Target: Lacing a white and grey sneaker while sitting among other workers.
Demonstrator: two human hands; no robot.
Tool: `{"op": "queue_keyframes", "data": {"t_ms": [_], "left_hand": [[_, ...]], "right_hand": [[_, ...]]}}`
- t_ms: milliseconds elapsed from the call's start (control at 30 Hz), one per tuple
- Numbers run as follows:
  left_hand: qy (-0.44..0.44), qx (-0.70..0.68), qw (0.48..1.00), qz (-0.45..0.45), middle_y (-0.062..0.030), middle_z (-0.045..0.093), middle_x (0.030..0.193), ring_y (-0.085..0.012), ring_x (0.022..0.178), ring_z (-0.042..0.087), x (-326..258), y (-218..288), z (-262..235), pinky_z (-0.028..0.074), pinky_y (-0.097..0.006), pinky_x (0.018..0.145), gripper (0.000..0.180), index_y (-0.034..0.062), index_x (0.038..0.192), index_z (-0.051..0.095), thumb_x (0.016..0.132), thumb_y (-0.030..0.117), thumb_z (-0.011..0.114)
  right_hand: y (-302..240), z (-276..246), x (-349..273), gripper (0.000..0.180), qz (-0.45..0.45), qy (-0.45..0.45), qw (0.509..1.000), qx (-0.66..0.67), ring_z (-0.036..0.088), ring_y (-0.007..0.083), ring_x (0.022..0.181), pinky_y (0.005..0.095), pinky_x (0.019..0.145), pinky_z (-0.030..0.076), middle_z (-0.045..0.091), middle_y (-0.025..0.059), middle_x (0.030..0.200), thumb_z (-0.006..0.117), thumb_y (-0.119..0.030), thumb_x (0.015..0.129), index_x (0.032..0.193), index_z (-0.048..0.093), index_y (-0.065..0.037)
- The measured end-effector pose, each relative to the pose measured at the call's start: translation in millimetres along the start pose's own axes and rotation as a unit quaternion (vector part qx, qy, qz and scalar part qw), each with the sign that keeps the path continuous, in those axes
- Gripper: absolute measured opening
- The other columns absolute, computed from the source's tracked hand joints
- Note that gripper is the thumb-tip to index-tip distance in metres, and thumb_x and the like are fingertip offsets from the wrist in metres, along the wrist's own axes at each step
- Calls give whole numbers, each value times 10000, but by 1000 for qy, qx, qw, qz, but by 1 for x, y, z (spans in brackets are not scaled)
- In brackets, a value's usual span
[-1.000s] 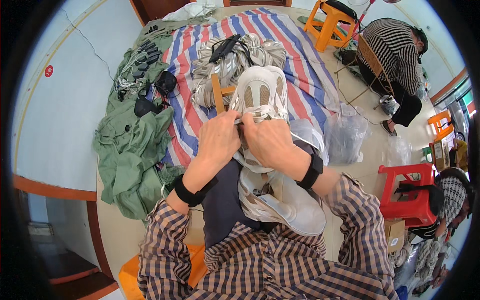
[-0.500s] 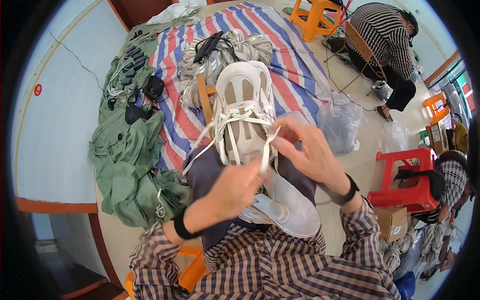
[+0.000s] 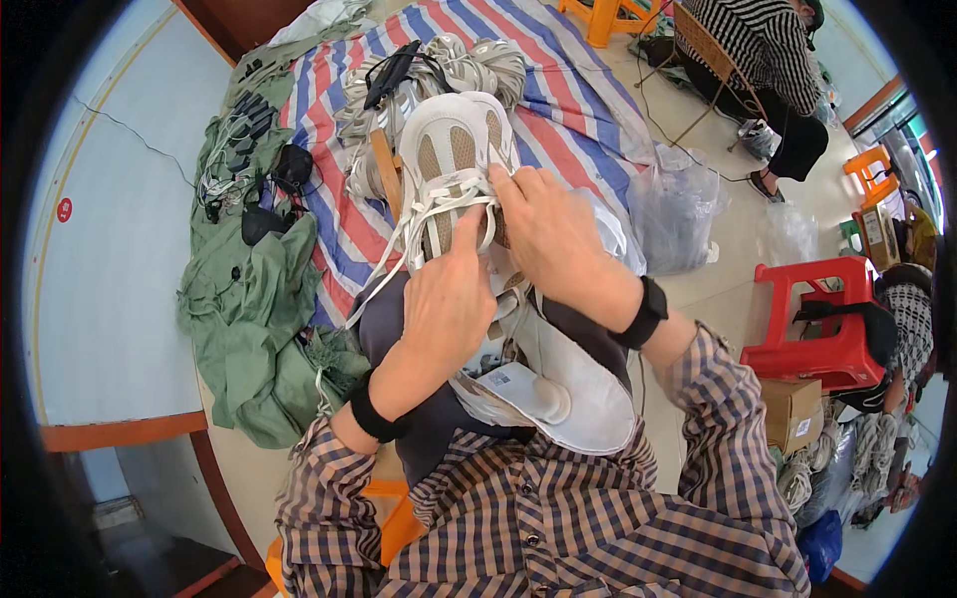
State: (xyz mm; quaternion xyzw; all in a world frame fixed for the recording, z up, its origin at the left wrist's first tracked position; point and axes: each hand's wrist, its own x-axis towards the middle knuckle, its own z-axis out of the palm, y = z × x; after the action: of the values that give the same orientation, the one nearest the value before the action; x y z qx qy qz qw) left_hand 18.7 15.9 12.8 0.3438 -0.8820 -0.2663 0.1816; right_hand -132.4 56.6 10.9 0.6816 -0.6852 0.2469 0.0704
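Observation:
A white and tan sneaker [image 3: 436,140] rests on my lap, its toe pointing away from me, with a second toe close against its right side. White laces [image 3: 439,204] cross its front, and a loose end hangs down to the left. My left hand [image 3: 451,304] has its index finger extended onto the laces, the other fingers curled; a lace runs by its fingertip. Over the right row of eyelets, my right hand [image 3: 558,239] pinches a lace with its fingertips. A pale grey, sole-shaped shoe part [image 3: 578,389] lies nearer me on my lap.
Several bundled sneakers [image 3: 488,75] lie on a striped sheet [image 3: 588,130] ahead. Green cloth [image 3: 249,339] with dark items spreads at left. Right are clear plastic bags [image 3: 678,219], a red stool [image 3: 817,324] and a cardboard box [image 3: 793,414]. A seated person [image 3: 748,60] bends at far right.
Both hands have moved forward, from the lace near the shoe's tongue up to the crossed laces. The view has shifted slightly, and the sneaker sits a little higher and further left.

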Motion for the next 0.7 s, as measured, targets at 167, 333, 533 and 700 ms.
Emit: {"op": "queue_keyframes", "data": {"t_ms": [167,333,533,700], "left_hand": [[34,-42,998,-28,-248,623,716,-437,691,613,9,-9,10,444,-533,639,407,-5,1246,468,840,28,464],[54,-95,993,-36,-217,641,769,-416,748,619,24,2,13,460,-493,684,226,15,1012,610,866,106,463],[45,-71,995,-46,-208,630,746,-423,718,601,32,-4,14,453,-502,671,186,22,905,604,872,159,483],[-219,-226,947,64,-184,612,734,-378,674,586,-34,26,2,454,-443,645,192,20,879,580,888,197,508]], "right_hand": [[7,-2,3,204,11,-31,998,61,588,339,905,435,683,496,584,169,912,606,-72,749,942,591,-9],[13,-7,0,149,16,-26,995,98,600,368,841,462,691,475,589,177,834,595,-69,755,895,601,-19],[15,-4,-3,236,11,-2,990,140,599,390,811,472,691,468,600,177,815,588,-57,750,984,595,-24],[31,-8,-4,407,48,-9,981,188,600,384,835,472,700,467,616,171,872,601,-50,749,1152,549,-45]]}}
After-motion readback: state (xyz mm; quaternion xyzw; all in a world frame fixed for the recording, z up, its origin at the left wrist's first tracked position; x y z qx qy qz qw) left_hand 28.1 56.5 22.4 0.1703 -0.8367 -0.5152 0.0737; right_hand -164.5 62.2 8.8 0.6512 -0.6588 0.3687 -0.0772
